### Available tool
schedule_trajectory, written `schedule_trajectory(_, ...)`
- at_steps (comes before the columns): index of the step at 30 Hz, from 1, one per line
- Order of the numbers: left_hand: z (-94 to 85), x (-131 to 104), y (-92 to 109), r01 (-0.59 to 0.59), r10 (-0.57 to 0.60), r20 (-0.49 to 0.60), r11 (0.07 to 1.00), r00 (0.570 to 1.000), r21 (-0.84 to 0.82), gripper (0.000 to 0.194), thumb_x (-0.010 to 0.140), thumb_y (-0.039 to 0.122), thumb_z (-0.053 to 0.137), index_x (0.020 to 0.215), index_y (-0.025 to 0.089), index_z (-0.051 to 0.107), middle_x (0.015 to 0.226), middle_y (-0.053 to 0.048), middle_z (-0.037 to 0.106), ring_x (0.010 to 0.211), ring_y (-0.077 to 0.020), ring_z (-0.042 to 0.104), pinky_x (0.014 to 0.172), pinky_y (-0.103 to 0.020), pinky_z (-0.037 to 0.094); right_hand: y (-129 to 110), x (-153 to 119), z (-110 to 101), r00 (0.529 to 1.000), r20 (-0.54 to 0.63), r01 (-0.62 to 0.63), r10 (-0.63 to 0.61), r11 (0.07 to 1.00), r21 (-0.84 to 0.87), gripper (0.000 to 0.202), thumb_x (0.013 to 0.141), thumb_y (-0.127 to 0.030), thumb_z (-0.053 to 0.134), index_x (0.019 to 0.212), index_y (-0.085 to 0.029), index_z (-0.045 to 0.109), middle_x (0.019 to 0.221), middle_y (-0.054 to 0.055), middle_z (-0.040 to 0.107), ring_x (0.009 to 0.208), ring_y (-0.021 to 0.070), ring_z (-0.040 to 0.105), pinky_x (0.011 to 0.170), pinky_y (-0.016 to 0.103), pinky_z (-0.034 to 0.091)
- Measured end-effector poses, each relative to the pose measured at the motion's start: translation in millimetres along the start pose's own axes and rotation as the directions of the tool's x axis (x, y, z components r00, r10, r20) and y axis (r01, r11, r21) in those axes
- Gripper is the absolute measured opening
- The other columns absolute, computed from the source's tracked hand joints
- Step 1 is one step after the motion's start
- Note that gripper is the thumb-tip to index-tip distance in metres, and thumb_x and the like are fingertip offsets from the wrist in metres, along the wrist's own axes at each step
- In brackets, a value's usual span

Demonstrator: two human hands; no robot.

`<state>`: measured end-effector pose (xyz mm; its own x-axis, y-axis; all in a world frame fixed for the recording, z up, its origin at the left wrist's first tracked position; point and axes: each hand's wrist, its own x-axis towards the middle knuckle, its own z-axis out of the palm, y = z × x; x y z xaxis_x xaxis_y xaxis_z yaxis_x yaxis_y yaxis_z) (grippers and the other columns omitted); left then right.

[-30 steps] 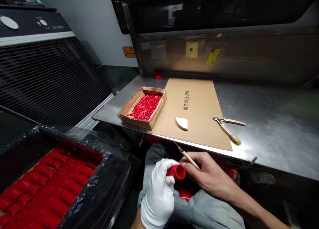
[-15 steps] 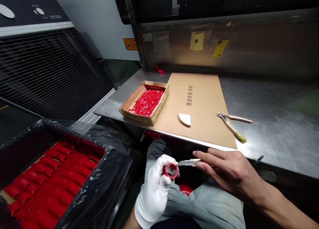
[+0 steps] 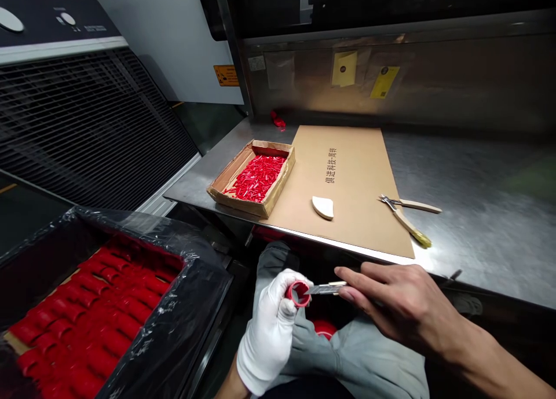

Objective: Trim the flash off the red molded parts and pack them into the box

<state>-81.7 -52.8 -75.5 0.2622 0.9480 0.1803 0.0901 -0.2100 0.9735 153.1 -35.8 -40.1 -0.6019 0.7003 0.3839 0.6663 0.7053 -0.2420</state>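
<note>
My left hand (image 3: 270, 335), in a white glove, is closed around a red tubular part (image 3: 289, 295) whose round open end faces up toward me. Bare and ungloved, my right hand (image 3: 397, 297) pinches a utility knife (image 3: 326, 288) between thumb and fingers. Its blade points left, and the tip is at the right side of the tube's rim. Both hands are above my lap, in front of the table edge. On a brown cardboard sheet (image 3: 347, 225) lie a small cream-coloured curved piece (image 3: 323, 207) and, across its right edge, cutting pliers (image 3: 402, 213).
A shallow cardboard box (image 3: 278, 193) of small red scraps sits on the metal table (image 3: 486, 231). To my left stands a black-plastic-lined bin (image 3: 195, 271) with rows of red tubular parts (image 3: 108, 306). A crumpled red piece (image 3: 278, 121) lies at the back.
The knife blade has shifted slightly, its tip now reaching over the tube's rim. The tube's open end has tilted a little in my left hand.
</note>
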Motion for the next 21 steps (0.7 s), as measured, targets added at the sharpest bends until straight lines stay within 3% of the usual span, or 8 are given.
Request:
schedule_trajectory(16,0.3,-3,-11,-0.015,0.02,-0.062,0.997,0.998,0.074,0.04,0.094,0.056,0.038,0.11,0.025,0.057,0.097,-0.002,0.06,0.085,-0.0157,0.06,0.078,-0.027,0.046,-11,-11,13,0.992,-0.05,-0.113,0.118,0.99,0.086,0.026,0.102,-0.025,0.052,0.127,-0.022,0.055,0.075,-0.001,0.056,0.054,0.0109,0.05,0.049,0.028,0.03)
schedule_trajectory(21,0.9,-2,-12,0.005,-0.005,-0.107,1.0,0.994,-0.002,0.039,0.092,0.057,0.043,0.11,0.026,0.058,0.091,-0.001,0.06,0.077,-0.0154,0.059,0.072,-0.026,0.048,-16,-13,15,0.988,0.049,-0.155,0.148,0.956,0.249,0.015,0.102,-0.026,0.05,0.114,-0.024,0.06,0.073,-0.002,0.054,0.055,0.0111,0.05,0.05,0.028,0.03)
